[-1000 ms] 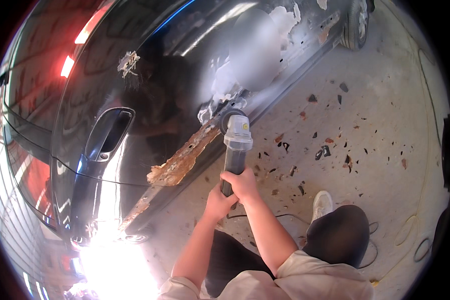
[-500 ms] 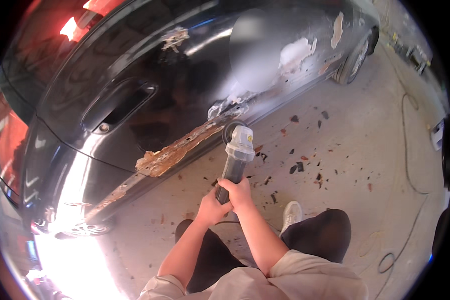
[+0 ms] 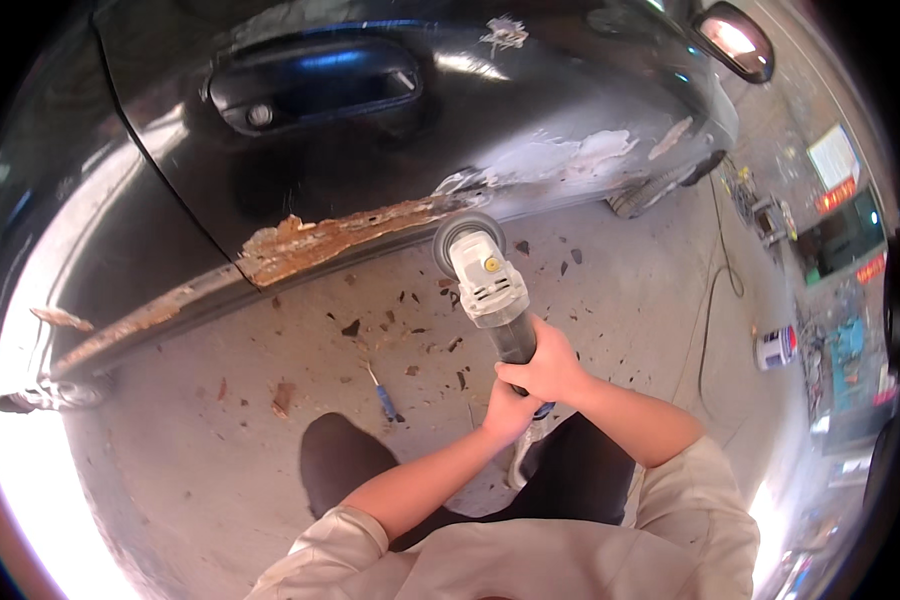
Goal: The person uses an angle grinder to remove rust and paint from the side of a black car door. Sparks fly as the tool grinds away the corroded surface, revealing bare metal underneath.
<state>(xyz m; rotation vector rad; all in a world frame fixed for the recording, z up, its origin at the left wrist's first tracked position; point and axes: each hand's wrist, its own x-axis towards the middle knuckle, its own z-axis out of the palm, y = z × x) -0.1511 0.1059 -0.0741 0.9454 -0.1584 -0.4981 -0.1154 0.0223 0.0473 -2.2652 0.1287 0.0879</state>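
Note:
Both of my hands are wrapped round the dark body of an angle grinder. My right hand grips it higher up, and my left hand closes round the rear end below it. The grinder has a pale, dusty head and a round grey disc at its far end. That disc lies in front of the lower edge of a black car door; whether it touches the metal I cannot tell. A rusty, bared strip with flaking edges runs along the door's bottom, turning into whitish scraped metal toward the right.
Dark and rust-coloured flakes litter the concrete floor. A blue-handled screwdriver lies among them, near my left knee. Farther right are a cable, a paint can and cluttered shelving. A door mirror juts out at the upper right.
My view has swung, bringing the mirror, paint can and screwdriver into sight. The grinder now leans up and left, its disc face showing more. Both hands keep their hold.

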